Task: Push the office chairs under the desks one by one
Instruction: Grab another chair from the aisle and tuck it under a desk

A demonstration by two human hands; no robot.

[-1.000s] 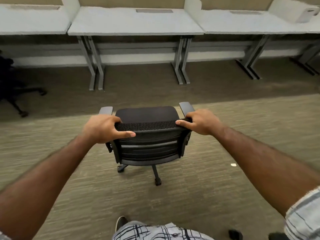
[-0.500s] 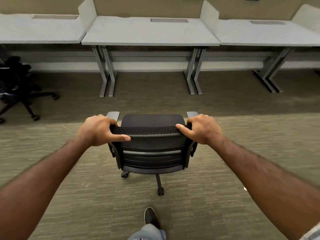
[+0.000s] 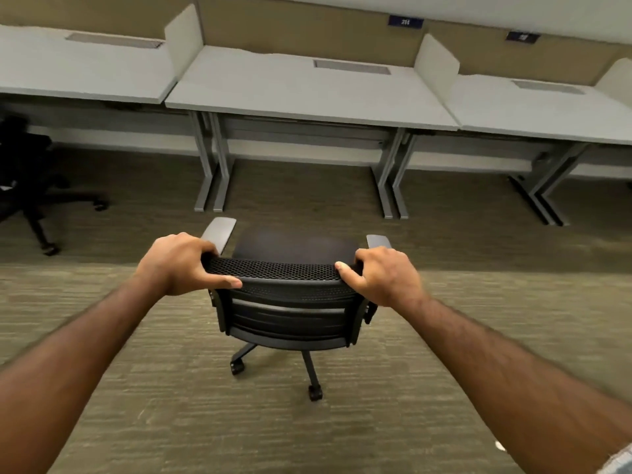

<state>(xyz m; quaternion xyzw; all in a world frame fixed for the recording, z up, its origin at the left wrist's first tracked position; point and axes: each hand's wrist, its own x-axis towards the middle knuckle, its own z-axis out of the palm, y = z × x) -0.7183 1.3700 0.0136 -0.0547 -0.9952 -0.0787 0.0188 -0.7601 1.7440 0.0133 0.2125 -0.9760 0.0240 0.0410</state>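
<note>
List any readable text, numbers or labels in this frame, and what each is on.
"215", a best guess since the digits are blurred: white on the dark blue number plate on the tan partition behind the middle desk.
Unreadable: the second dark blue plate further right on the same partition, too blurred.
Nothing readable on the office chair, the desks or the carpet.

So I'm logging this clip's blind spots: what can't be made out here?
- Chair front casters: head view, hidden by its seat and backrest.
- Left hand and right hand fingers: curled over the backrest top, out of sight.
- Wall plates: too small and blurred to read.
- Second chair: dark, cut off by the left edge.
</note>
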